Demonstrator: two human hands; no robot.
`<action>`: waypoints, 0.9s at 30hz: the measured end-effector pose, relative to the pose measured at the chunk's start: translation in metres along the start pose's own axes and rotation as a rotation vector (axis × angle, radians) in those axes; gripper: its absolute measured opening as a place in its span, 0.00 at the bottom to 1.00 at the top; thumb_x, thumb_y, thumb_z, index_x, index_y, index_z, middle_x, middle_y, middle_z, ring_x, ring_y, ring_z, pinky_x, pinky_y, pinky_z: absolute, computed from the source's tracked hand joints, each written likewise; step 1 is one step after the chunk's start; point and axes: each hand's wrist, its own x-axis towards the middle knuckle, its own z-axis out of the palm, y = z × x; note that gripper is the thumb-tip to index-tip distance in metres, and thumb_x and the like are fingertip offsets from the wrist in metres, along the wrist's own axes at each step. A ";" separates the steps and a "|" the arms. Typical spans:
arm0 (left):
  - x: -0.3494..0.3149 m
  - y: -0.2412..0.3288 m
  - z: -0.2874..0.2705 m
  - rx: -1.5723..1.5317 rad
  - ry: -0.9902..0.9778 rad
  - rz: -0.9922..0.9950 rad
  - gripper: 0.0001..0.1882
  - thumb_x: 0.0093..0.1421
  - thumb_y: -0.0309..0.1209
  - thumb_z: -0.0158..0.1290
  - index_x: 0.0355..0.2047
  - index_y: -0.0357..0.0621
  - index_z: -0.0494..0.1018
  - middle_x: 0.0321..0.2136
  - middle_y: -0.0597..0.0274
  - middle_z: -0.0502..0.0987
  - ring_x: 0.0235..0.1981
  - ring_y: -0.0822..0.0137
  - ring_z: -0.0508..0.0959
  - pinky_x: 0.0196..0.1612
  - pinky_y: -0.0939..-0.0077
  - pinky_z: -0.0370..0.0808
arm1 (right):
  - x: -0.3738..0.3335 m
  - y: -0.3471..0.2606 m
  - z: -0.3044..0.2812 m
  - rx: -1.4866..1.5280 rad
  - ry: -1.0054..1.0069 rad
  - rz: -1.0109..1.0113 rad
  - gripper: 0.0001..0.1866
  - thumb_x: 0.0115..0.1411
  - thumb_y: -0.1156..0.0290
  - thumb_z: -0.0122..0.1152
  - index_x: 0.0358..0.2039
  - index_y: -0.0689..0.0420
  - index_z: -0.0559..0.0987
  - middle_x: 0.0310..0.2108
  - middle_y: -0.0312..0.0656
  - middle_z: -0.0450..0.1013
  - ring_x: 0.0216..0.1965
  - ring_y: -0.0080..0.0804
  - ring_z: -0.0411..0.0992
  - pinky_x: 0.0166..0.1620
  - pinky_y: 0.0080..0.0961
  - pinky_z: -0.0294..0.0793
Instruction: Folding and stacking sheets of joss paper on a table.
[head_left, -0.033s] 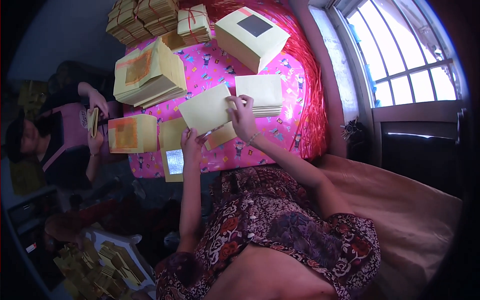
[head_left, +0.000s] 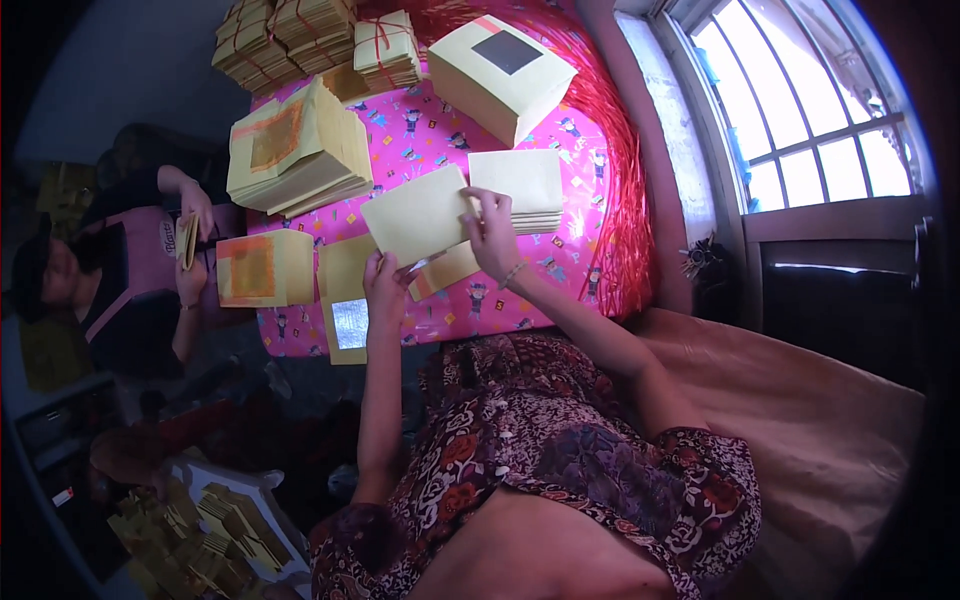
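Note:
Over the pink table, a cream paper envelope [head_left: 415,215] is held tilted between my two hands. Its lower left edge is gripped by my left hand [head_left: 385,285], thumb and fingers closed. A thin, shiny, dark-edged strip shows by that hand, too small to make out. My right hand [head_left: 490,235] pinches the envelope's right edge with bent fingers. Just beyond it lies a neat stack of similar envelopes [head_left: 518,185]. Beneath my hands, a yellowish envelope [head_left: 445,272] is partly covered. Another, with a silvery window [head_left: 348,325], lies left of my left hand.
Tall envelope piles with orange windows [head_left: 275,140] [head_left: 262,268] stand on the left. A big block of envelopes [head_left: 505,75] sits at the back, near tied bundles [head_left: 385,50]. Red plastic strands [head_left: 625,200] run along the table's right edge. A co-worker [head_left: 120,270] holds folded paper.
The envelope and both my hands have shifted slightly to the right. My grip on it looks the same.

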 end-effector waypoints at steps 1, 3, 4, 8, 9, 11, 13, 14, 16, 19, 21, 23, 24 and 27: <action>0.000 0.006 0.017 0.058 -0.039 -0.032 0.15 0.64 0.32 0.44 0.50 0.43 0.63 0.38 0.59 0.75 0.33 0.66 0.79 0.31 0.76 0.77 | 0.003 0.006 -0.011 -0.019 0.020 0.004 0.18 0.60 0.75 0.50 0.51 0.55 0.65 0.37 0.48 0.66 0.26 0.27 0.70 0.31 0.22 0.71; 0.006 0.011 0.042 0.118 -0.138 0.009 0.14 0.64 0.31 0.43 0.49 0.42 0.64 0.38 0.59 0.75 0.33 0.67 0.78 0.31 0.77 0.76 | 0.009 0.010 -0.035 0.218 -0.024 0.185 0.20 0.58 0.74 0.52 0.51 0.55 0.64 0.31 0.47 0.71 0.27 0.32 0.72 0.32 0.29 0.72; 0.009 0.014 0.058 0.129 -0.193 0.001 0.13 0.63 0.31 0.45 0.47 0.40 0.66 0.38 0.60 0.75 0.31 0.69 0.77 0.30 0.79 0.75 | 0.014 0.023 -0.044 0.208 0.022 0.158 0.20 0.58 0.74 0.52 0.51 0.56 0.63 0.28 0.46 0.72 0.26 0.31 0.72 0.32 0.29 0.73; 0.052 -0.005 0.085 0.265 -0.303 0.046 0.13 0.61 0.32 0.48 0.43 0.37 0.69 0.36 0.61 0.75 0.29 0.72 0.76 0.28 0.82 0.74 | 0.029 0.055 -0.071 0.037 0.186 0.206 0.21 0.56 0.70 0.56 0.48 0.63 0.64 0.28 0.46 0.74 0.29 0.35 0.74 0.34 0.31 0.73; 0.059 -0.008 0.096 0.410 -0.312 0.049 0.13 0.60 0.32 0.50 0.41 0.36 0.70 0.36 0.61 0.76 0.29 0.73 0.76 0.28 0.83 0.73 | 0.033 0.064 -0.078 0.034 0.194 0.206 0.21 0.56 0.70 0.56 0.48 0.63 0.64 0.28 0.46 0.74 0.29 0.35 0.74 0.34 0.31 0.73; 0.072 -0.021 0.109 0.553 -0.309 0.062 0.14 0.58 0.33 0.53 0.39 0.35 0.72 0.31 0.61 0.78 0.27 0.75 0.76 0.25 0.85 0.72 | 0.039 0.080 -0.086 -0.131 0.147 0.302 0.20 0.55 0.69 0.57 0.46 0.63 0.67 0.29 0.47 0.75 0.31 0.38 0.75 0.36 0.33 0.73; 0.084 -0.033 0.112 0.617 -0.298 0.050 0.14 0.57 0.33 0.54 0.38 0.35 0.72 0.30 0.61 0.78 0.26 0.75 0.76 0.24 0.84 0.72 | 0.040 0.087 -0.088 -0.181 0.156 0.313 0.19 0.54 0.68 0.58 0.45 0.63 0.68 0.29 0.48 0.76 0.31 0.41 0.75 0.37 0.35 0.73; 0.088 -0.039 0.113 0.687 -0.287 0.035 0.14 0.56 0.33 0.54 0.38 0.35 0.73 0.30 0.62 0.78 0.25 0.75 0.75 0.23 0.84 0.72 | 0.039 0.093 -0.090 -0.217 0.141 0.316 0.19 0.54 0.69 0.58 0.45 0.63 0.68 0.30 0.48 0.75 0.32 0.42 0.75 0.38 0.36 0.73; 0.093 -0.051 0.113 0.683 -0.260 0.038 0.14 0.55 0.33 0.56 0.36 0.35 0.74 0.27 0.62 0.78 0.22 0.75 0.76 0.22 0.84 0.71 | 0.038 0.102 -0.089 -0.255 0.125 0.321 0.20 0.54 0.69 0.58 0.45 0.63 0.68 0.30 0.49 0.75 0.32 0.42 0.75 0.38 0.36 0.72; 0.096 -0.065 0.112 0.772 -0.167 0.065 0.14 0.53 0.35 0.57 0.34 0.35 0.76 0.26 0.61 0.79 0.21 0.74 0.76 0.23 0.83 0.72 | 0.036 0.121 -0.087 -0.275 0.121 0.298 0.19 0.53 0.71 0.58 0.45 0.63 0.69 0.32 0.50 0.74 0.34 0.43 0.74 0.38 0.36 0.72; 0.099 -0.072 0.104 0.894 -0.144 0.092 0.15 0.50 0.36 0.59 0.31 0.36 0.78 0.23 0.59 0.79 0.21 0.72 0.77 0.24 0.80 0.74 | 0.034 0.125 -0.086 -0.249 0.057 0.342 0.19 0.53 0.72 0.58 0.45 0.63 0.68 0.33 0.51 0.73 0.34 0.43 0.74 0.39 0.36 0.72; 0.098 -0.078 0.100 0.890 -0.127 0.088 0.15 0.49 0.37 0.60 0.30 0.36 0.78 0.24 0.59 0.79 0.21 0.72 0.78 0.25 0.79 0.74 | 0.032 0.131 -0.085 -0.241 0.055 0.334 0.19 0.53 0.72 0.58 0.45 0.63 0.68 0.33 0.52 0.73 0.34 0.44 0.74 0.39 0.36 0.72; 0.097 -0.081 0.101 0.887 -0.115 0.089 0.16 0.48 0.38 0.60 0.30 0.36 0.78 0.24 0.58 0.80 0.21 0.72 0.78 0.26 0.78 0.75 | 0.031 0.135 -0.086 -0.232 0.061 0.324 0.19 0.53 0.72 0.58 0.45 0.63 0.68 0.33 0.52 0.73 0.34 0.44 0.74 0.39 0.37 0.72; 0.103 -0.090 0.094 0.859 -0.127 0.112 0.17 0.47 0.38 0.61 0.32 0.37 0.78 0.26 0.58 0.80 0.24 0.70 0.79 0.29 0.77 0.75 | 0.030 0.139 -0.086 -0.211 0.029 0.362 0.20 0.53 0.72 0.57 0.45 0.63 0.67 0.33 0.52 0.73 0.33 0.44 0.74 0.39 0.37 0.72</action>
